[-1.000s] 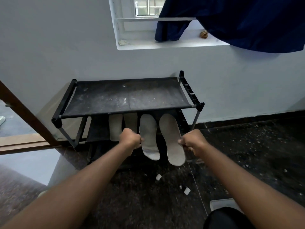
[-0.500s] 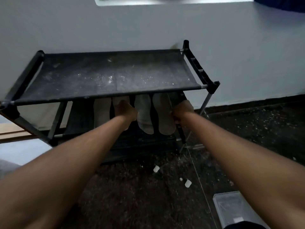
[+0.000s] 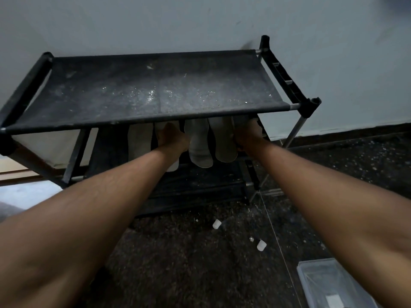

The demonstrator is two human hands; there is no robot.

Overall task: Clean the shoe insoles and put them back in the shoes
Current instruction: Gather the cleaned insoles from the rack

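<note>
shoe rack: black frame. the fabric top shelf is dusty with pale specks, and the back edge sits against the wall.
insoles: four pale ones under the rack's top shelf, side by side with rounded ends down. the shelf's front bar hides their upper ends.
first insole: nearest the rack's left end as seen, apart from both hands.
second insole: just beside the first, mostly covered by the left hand and wrist. its lower tip shows below the wrist.
third insole: mid rack, between the two hands. its left edge touches the left hand.
fourth insole: just beside the third, toward the rack's right post.
left hand: just under the rack's front bar, back of hand up, fingers curled in.
left grip: fingertips hidden, cannot tell what it pinches, if anything.
right hand: under the same bar, near the rack's right post.
right grip: fingers curled round the fourth insole's right edge.
lower shelf: black, below the insole ends.
floor: dark and speckled in front of the rack.
white caps: two small ones on the floor in front of the rack, one nearer to it than the other.
plastic box: clear, on the floor, well in front of the rack's right post.
</note>
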